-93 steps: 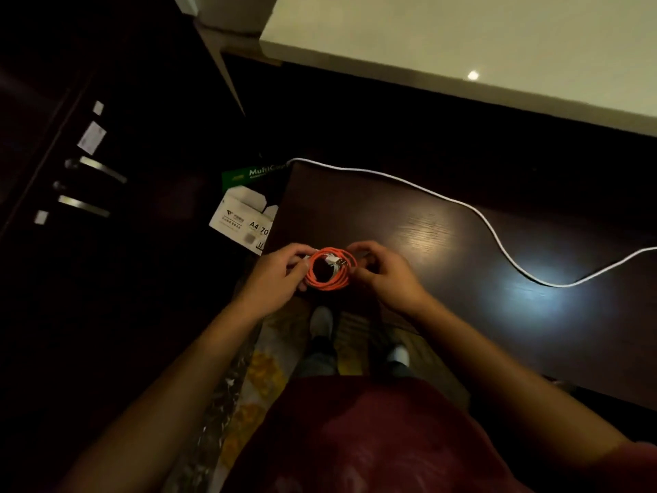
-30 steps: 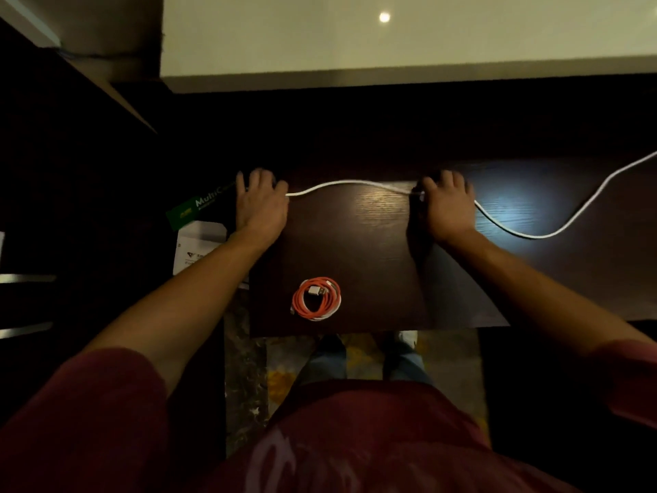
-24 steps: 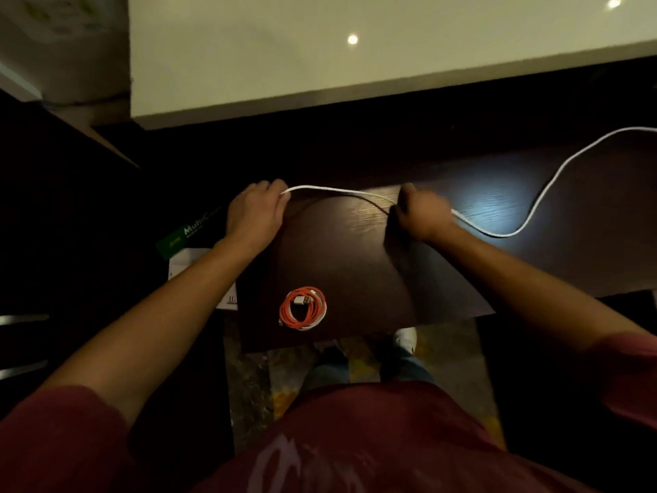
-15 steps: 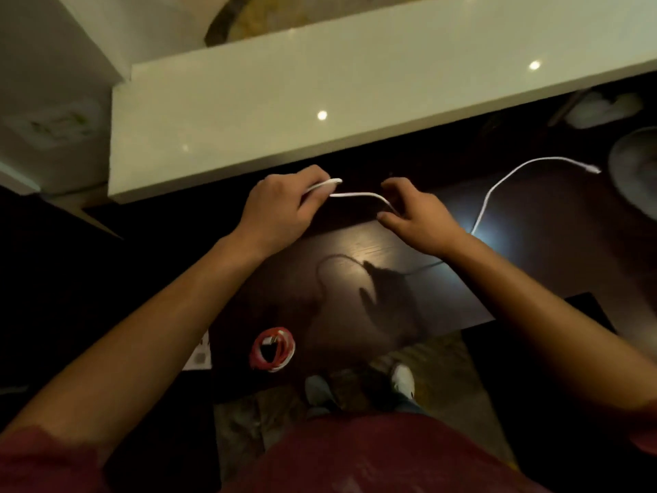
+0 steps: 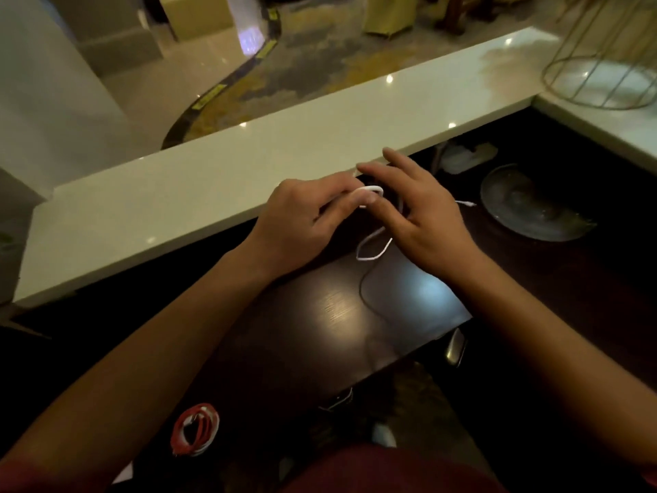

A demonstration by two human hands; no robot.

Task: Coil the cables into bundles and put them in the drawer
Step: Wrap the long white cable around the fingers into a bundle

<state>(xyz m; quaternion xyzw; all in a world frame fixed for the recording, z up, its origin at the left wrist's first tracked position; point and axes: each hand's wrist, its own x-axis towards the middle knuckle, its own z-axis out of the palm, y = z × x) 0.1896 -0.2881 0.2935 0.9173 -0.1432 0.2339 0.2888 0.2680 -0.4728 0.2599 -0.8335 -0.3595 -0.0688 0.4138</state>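
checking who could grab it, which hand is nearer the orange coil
Left. The left hand is up at the white cable, well above the orange coil; the right hand is farther right.

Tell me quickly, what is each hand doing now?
Left hand: closed, pinching a loop of the white cable.
Right hand: open, fingers spread, against the cable.

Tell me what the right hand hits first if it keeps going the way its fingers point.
Probably the front edge of the pale counter ledge: the right hand points up-left toward it, fingertips seemingly close, though depth is unclear.
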